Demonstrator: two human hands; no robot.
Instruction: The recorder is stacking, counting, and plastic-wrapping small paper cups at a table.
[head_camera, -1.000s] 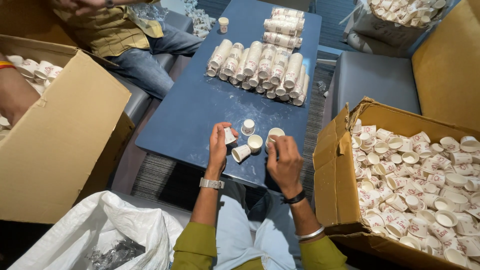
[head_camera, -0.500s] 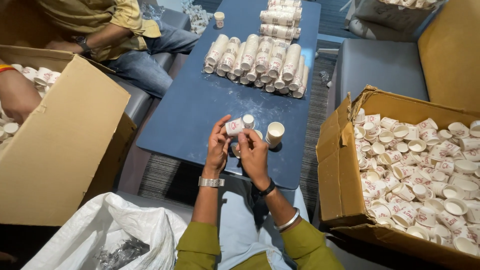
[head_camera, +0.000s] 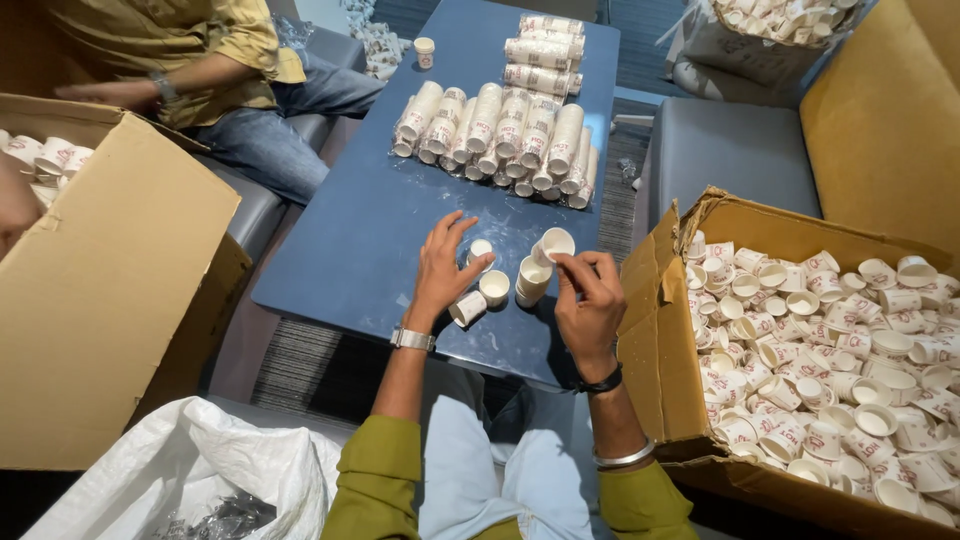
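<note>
My left hand (head_camera: 443, 268) hovers over the near edge of the blue table (head_camera: 370, 230), fingers spread and holding nothing, its fingertips beside a small white paper cup (head_camera: 481, 250). My right hand (head_camera: 590, 300) pinches the rim of another paper cup (head_camera: 556, 243), which is tilted on top of a short stack of cups (head_camera: 531, 282). Between my hands, one cup stands upright (head_camera: 494, 288) and one lies on its side (head_camera: 466, 308).
Wrapped sleeves of cups (head_camera: 495, 135) lie in rows mid-table, with more sleeves (head_camera: 545, 50) and a lone cup (head_camera: 425, 52) behind. An open cardboard box (head_camera: 655, 340) of loose cups is at right. Another box (head_camera: 110, 300) and a white sack (head_camera: 200, 470) are at left. A seated person (head_camera: 190, 60) is at far left.
My hands, which met over one cup half a second ago, have parted. The right hand moved right to the cup on the stack; the left hand opened.
</note>
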